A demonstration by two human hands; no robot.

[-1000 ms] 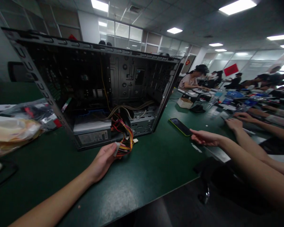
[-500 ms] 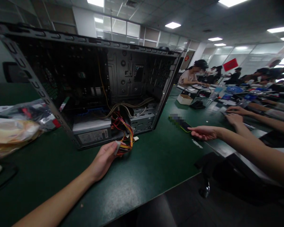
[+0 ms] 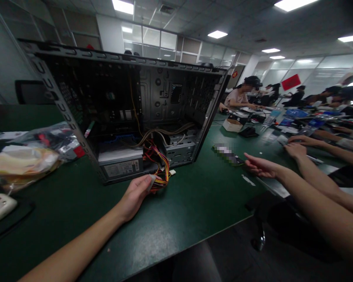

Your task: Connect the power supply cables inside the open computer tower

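An open black computer case stands upright on the green table, its inside facing me. My left hand is closed on a bundle of red, yellow and black power cables that comes out of the case's lower front. A pale connector or wrap shows between my thumb and fingers. Inside, at the lower left, sits the silver power supply. My right hand is empty, palm turned up and fingers loosely spread. Just beyond its fingertips lies a flat dark phone-like thing with a green edge, partly blurred out.
Left of the case are plastic bags and a white power strip. An open small box stands farther back. At the right, a co-worker's hands rest on the table. A chair is by the table's front edge.
My right hand has drawn back from the dark phone-like thing, which it touched before. My left hand keeps its hold on the cables. The whole view has shifted slightly.
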